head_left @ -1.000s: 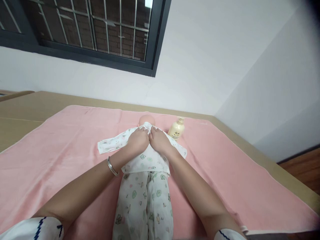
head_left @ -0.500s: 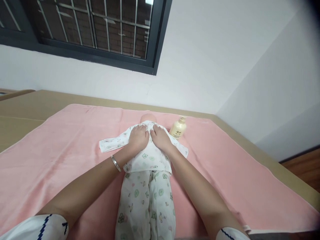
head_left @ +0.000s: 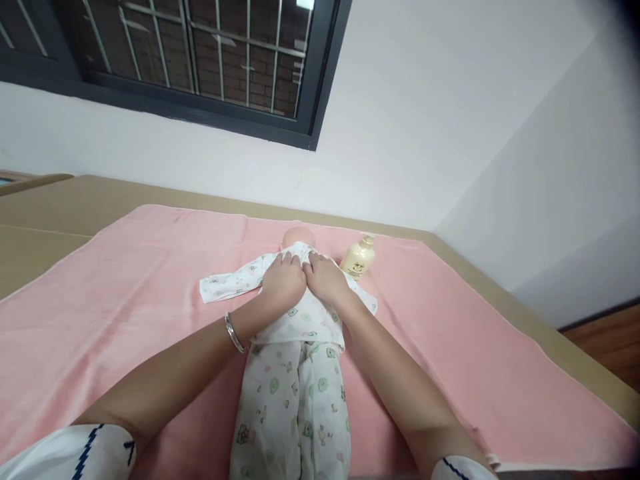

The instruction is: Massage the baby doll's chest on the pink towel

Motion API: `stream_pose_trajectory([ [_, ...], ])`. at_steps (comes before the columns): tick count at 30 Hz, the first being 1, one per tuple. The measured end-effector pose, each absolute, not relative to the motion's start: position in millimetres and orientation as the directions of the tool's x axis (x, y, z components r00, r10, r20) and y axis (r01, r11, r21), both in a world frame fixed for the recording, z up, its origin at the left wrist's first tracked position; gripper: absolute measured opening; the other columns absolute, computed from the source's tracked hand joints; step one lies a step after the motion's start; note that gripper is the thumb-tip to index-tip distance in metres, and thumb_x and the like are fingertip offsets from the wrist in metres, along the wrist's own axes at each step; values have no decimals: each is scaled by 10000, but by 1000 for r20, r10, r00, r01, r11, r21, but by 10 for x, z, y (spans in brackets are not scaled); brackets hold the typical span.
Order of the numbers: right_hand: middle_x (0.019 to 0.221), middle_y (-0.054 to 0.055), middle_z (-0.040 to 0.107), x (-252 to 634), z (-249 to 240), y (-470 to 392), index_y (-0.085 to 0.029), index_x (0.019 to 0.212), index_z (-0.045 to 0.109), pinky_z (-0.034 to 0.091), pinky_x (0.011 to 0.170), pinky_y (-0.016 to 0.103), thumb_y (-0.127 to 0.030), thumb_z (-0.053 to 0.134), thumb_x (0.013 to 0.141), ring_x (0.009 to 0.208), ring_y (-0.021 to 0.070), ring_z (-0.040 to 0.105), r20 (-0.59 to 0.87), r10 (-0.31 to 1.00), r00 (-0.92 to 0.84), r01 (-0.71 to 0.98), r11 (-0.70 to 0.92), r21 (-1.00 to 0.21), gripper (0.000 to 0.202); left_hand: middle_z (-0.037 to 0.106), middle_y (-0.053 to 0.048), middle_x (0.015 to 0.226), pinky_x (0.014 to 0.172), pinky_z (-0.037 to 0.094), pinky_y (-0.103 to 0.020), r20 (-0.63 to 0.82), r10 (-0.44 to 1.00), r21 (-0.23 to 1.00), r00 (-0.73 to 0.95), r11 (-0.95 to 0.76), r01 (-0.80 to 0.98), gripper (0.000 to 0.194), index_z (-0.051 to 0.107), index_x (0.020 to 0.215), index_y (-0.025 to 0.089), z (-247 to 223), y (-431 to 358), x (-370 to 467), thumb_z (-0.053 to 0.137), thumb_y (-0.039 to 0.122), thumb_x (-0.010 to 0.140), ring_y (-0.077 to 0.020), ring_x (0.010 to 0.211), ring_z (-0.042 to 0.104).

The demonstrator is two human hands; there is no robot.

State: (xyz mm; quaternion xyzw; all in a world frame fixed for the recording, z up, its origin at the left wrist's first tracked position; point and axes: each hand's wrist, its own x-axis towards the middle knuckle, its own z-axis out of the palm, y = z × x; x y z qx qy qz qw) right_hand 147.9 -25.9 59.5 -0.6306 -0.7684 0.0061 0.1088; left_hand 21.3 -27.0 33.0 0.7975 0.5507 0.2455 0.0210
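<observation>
A baby doll in a white printed top [head_left: 313, 320] and matching trousers [head_left: 287, 400] lies lengthwise in front of me. Only the smooth crown of its head [head_left: 299, 237] shows beyond the collar. My left hand [head_left: 284, 280] lies on the left of the doll's chest, fingers stretched toward the neck. On the right of the chest rests my right hand [head_left: 326, 277], also with fingers extended; the hands nearly touch. The doll's sleeve [head_left: 230, 285] stretches out flat to the left. A pale yellow pump bottle [head_left: 358, 257] is close beyond my right hand, partly behind the other sleeve.
A pink blanket [head_left: 150, 280] with several creases is spread under the doll, over a tan surface [head_left: 110, 193]. A white wall [head_left: 390, 120] stands behind, with a dark-framed barred window [head_left: 200, 60] at upper left. Brown wood [head_left: 610, 340] shows at the right edge.
My left hand has shifted slightly right on the chest, closer to my right hand. My right hand stays nearly in place. The whole view has moved a little.
</observation>
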Motion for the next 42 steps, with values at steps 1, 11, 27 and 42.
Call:
stream_pose_trajectory([
  [1, 1281, 173, 626, 1441, 638, -322, -117, 1199, 591, 410, 951, 382, -268, 304, 999, 1175, 294, 574, 163, 971, -177, 971, 199, -130, 382, 623, -195, 1306, 1087, 381, -401, 354, 892, 338, 282, -403, 851, 362, 607, 1212, 88, 354, -221, 171, 386, 182, 942, -293, 1268, 539],
  [11, 1179, 146, 668, 1452, 667, -302, -150, 1146, 604, 426, 848, 330, -357, 304, 1023, 1068, 268, 613, 131, 982, -135, 956, 164, -244, 384, 597, -209, 1333, 1107, 334, -456, 280, 838, 151, 468, -520, 841, 383, 610, 1227, 92, 358, -204, 116, 405, 151, 908, -325, 1291, 503],
  [27, 1180, 166, 662, 1448, 692, -352, -127, 1129, 615, 416, 847, 330, -413, 194, 1058, 1080, 277, 610, 94, 987, -130, 965, 148, -215, 514, 447, -221, 1505, 1127, 316, -521, 217, 938, 373, 270, -335, 865, 515, 418, 1438, 66, 394, -209, 155, 313, 276, 981, -370, 1398, 391],
  [42, 1075, 99, 704, 1502, 730, -343, -179, 1017, 652, 387, 733, 291, -308, 309, 1010, 974, 241, 627, 103, 980, -171, 947, 192, -257, 366, 536, -174, 1423, 1106, 354, -494, 231, 932, 377, 279, -350, 858, 487, 480, 1396, 136, 307, -13, 58, 305, 298, 972, -331, 1318, 478],
])
